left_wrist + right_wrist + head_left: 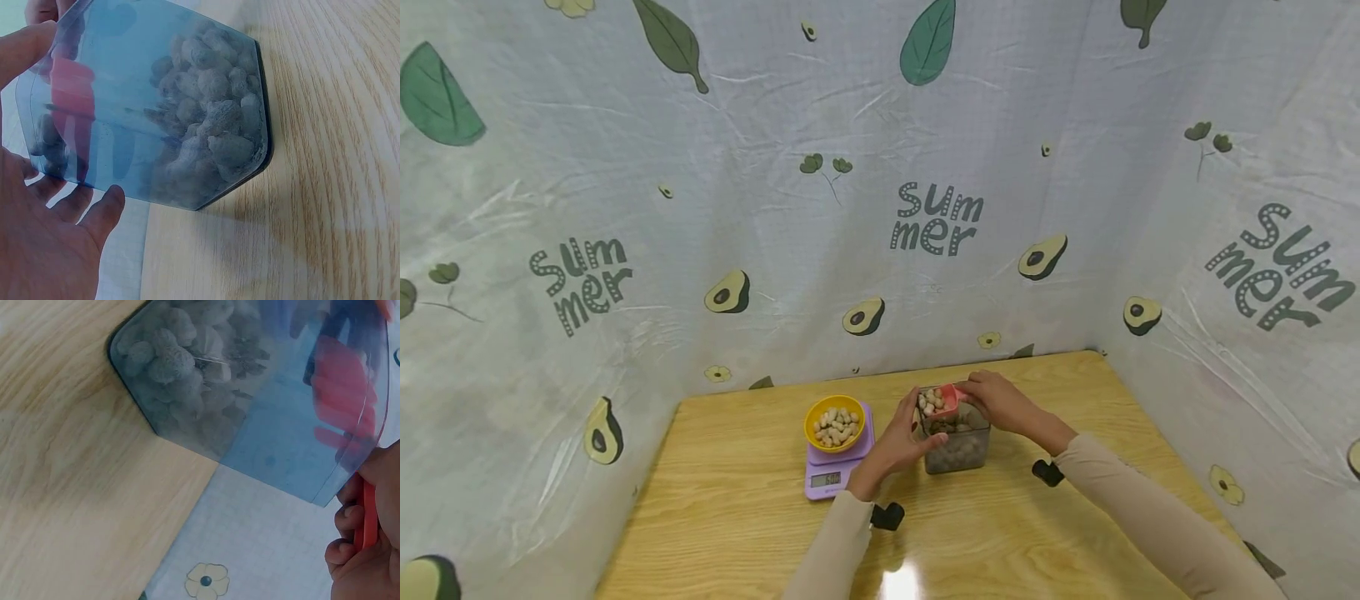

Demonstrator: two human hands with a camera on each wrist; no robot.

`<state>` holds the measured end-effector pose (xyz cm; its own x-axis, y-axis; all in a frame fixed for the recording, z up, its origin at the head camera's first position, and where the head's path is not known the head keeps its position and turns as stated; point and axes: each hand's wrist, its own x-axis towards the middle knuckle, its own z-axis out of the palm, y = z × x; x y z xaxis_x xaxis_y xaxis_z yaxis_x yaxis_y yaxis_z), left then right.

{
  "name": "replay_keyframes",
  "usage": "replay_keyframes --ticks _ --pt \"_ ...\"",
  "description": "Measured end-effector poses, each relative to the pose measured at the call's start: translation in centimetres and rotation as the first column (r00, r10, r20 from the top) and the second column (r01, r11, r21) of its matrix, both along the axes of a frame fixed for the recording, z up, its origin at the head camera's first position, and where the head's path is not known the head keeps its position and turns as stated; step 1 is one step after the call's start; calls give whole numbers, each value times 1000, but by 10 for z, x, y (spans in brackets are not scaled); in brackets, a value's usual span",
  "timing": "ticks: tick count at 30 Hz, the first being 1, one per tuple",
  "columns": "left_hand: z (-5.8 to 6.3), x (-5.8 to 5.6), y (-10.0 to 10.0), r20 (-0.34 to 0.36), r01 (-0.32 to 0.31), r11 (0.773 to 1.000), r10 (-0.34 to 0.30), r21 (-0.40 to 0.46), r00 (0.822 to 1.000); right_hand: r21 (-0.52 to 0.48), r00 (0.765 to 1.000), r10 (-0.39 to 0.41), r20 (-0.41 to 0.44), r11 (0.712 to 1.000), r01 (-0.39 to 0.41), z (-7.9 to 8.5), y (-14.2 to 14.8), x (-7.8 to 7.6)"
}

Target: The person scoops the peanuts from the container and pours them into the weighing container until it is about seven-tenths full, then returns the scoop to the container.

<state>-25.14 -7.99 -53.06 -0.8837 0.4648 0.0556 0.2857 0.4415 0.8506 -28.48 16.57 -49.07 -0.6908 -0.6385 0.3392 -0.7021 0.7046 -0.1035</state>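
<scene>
A clear grey plastic container [957, 457] stands on the table with unshelled peanuts [212, 106] in its lower part. My left hand [897, 443] grips its upper left side, the thumb on one face and the fingers round another. In my right hand [1002, 402] is the handle of a red scoop [951, 402], also visible through the wall in the right wrist view. The scoop sits at the container's mouth and holds several peanuts [931, 402]. Part of its bowl is hidden behind the container's rim and my left fingers.
Left of the container, a yellow bowl [810, 429] of peanuts stands on a purple kitchen scale [817, 492] with a lit display. The wooden table [722, 500] ends at a patterned cloth [790, 275] behind and at both sides.
</scene>
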Motion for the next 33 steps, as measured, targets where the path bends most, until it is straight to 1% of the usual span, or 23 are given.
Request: replay_keyframes --ticks 4,9,12,16,21,24,28,33 --pt "0 -1 -1 -9 5 1000 -5 0 1000 -37 1000 -24 14 999 25 -2 1 1" --pt "0 0 -1 8 -8 1000 8 -4 1000 -92 998 -56 34 994 59 -7 11 5" --pt "0 0 -1 16 -15 1000 16 -19 1000 -139 996 -72 44 987 77 -11 17 7" --pt "-1 -1 0 6 -12 1000 12 -25 1000 -213 993 -84 81 972 100 -15 23 12" --pt "0 1 -1 4 -7 1000 7 -21 1000 -248 988 -89 125 961 118 -15 26 17" --pt "1 2 -1 8 -1 1000 1 -18 1000 -259 990 -85 116 959 113 -14 26 18" --pt "1 2 -2 13 5 1000 -5 -24 1000 -269 994 -84 71 958 100 -9 27 19" --pt "4 3 -5 4 -33 997 34 -71 999 -263 997 -77 28 961 82 4 26 20"
